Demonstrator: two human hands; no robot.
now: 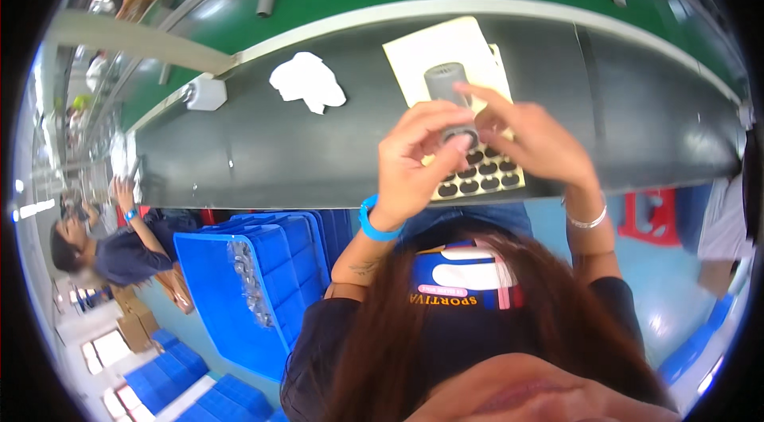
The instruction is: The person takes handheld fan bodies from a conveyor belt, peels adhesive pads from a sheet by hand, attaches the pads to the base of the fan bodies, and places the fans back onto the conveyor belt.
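Beneath my hands, a pale yellow sheet with rows of dark round stickers (469,185) lies on the dark bench. My left hand (418,153) is closed around a small grey cylindrical part (460,136), whose round end has a dark ring and faces up. The left thumb rests on that end. My right hand (535,139) is close beside the part, its index finger stretched out and its thumb apart from it; nothing shows between them. Just beyond, a grey cylinder (446,84) stands on a plain pale sheet (406,64). Fingers hide part of the held piece.
A crumpled white cloth (309,81) lies left of the sheets, with a white block-shaped object (207,94) farther left. Blue crates (239,287) stand below the bench at left. Another person (131,243) is at the bench's left end. A red stool (651,217) stands at right.
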